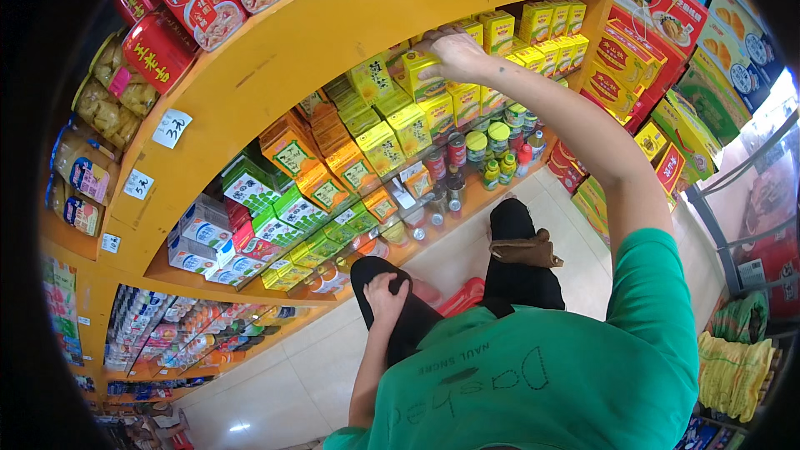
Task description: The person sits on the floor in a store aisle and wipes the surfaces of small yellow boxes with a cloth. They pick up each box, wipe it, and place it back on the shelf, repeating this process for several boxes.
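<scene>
My right hand (455, 53) reaches into the upper shelf row, its thumb on the near face of a yellow drink carton (417, 72) and its fingers over the top. More yellow cartons (497, 31) stand around it in rows. Left of these are yellow chrysanthemum-drink cartons (382, 145), orange drink cartons (325, 187) and green-and-white cartons (297, 212). My left hand (384, 297) rests on my left knee, holding nothing, with its fingers apart. A brown cloth (525, 250) lies across my right knee.
The yellow shelf unit (350, 19) carries red cans (203, 3) on top. Bottles and jars (494, 144) line its lowest level. Stacked gift boxes (625, 62) stand at right, near a glass-doored cabinet (750, 219). A red plastic stool (464, 298) is beneath me on the tiled floor (312, 350).
</scene>
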